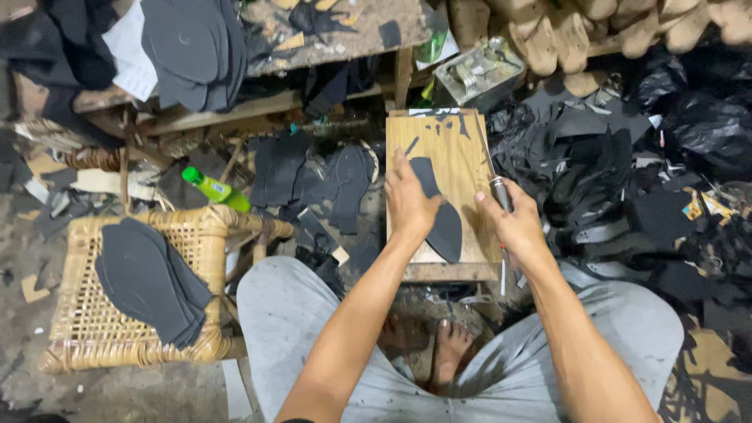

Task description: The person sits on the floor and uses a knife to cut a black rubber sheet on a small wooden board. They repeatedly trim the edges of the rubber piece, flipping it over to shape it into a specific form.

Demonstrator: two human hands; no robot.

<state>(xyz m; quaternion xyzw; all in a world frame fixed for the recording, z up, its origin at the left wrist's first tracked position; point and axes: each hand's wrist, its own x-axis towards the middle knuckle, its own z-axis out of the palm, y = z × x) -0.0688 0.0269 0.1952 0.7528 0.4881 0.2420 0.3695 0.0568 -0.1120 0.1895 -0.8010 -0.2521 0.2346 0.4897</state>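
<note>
Dark grey sole-shaped rubber piece lies on pale wooden cutting board, pinned flat by left hand, fingers spread w/ no grip. Right hand fingers clenched round metal-handled knife; blade tip hard to make out. Woven rattan stool w/ stacked grey soles sits at left.

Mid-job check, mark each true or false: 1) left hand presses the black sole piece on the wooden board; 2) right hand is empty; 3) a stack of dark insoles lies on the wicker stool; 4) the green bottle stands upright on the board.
1) True: the left hand lies flat on the black sole piece on the wooden board.
2) False: the right hand grips a metal-handled tool.
3) True: the dark insoles rest on the wicker stool.
4) False: the green bottle lies tilted on the floor, left of the board.
</note>
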